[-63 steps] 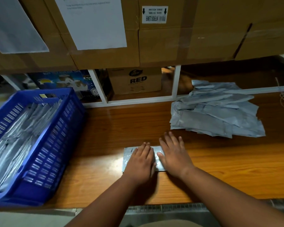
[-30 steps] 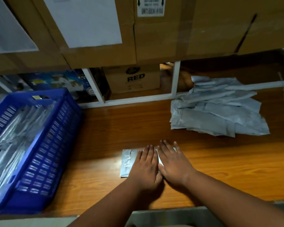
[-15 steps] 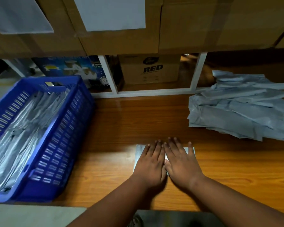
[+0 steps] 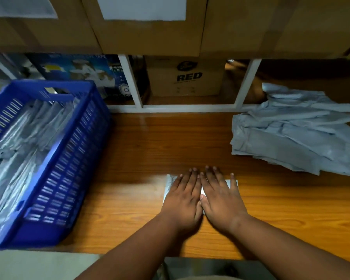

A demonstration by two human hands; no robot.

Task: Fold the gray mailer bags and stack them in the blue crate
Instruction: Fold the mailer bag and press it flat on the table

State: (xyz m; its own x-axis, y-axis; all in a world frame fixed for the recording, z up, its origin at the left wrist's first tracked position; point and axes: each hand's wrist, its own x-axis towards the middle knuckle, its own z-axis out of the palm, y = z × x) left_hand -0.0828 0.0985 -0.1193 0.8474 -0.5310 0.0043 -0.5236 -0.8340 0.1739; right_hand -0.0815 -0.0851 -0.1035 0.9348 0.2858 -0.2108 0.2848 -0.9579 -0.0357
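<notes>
**A:** ok so what's going on w/ the hands rn?

**B:** both flat, palms down, side by side on one folded mailer bag near the front-middle of the wooden table. left hand covers the bag's left part, right hand the right part. fingers straight and spread a bit, pressing, not curled round anything. thumbs meet approx in the middle. only slivers of the gray bag peek out at the left edge, btwn the hands and by the right fingers.

**A:** and the rest of the bags?

**B:** loose pile of unfolded mailer bags at far right on the table, well apart from the hands. blue crate sits at the left, w/ folded gray bags lying inside it in rows. crate's a bit blurry tbh.

**A:** bg?

**B:** cardboard boxes up top w/ white paper sheets stuck on, a white shelf frame at the table's far edge, and a box marked "RED" behind it.
</notes>
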